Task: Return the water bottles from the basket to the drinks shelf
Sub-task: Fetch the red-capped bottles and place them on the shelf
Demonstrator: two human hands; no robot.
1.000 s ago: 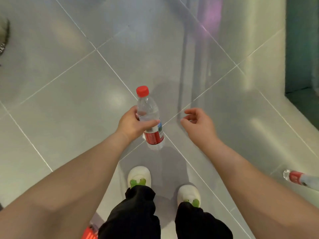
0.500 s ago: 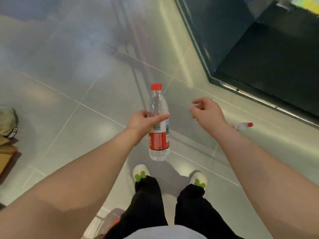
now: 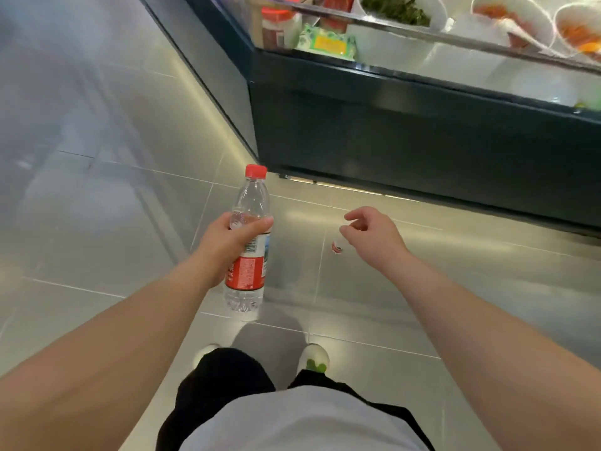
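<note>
My left hand [image 3: 227, 242] grips a clear water bottle [image 3: 248, 242] with a red cap and red label, held upright above the tiled floor. My right hand [image 3: 374, 236] hangs beside it to the right, empty, fingers loosely curled and apart. A second bottle [image 3: 336, 247] lies on the floor; only its red-labelled end shows past my right hand. No basket and no drinks shelf is in view.
A dark chilled display case [image 3: 406, 125] fills the upper right, with a glass front and white bowls of food [image 3: 396, 9] inside. Its corner stands just ahead of the bottle. Grey floor tiles [image 3: 97, 206] stretch left and ahead. My feet [image 3: 313, 358] are below.
The view has swung up and right, bringing the display case and its food into sight. The bottle stays in my left hand. The bottle lying on the floor now sits behind my right hand.
</note>
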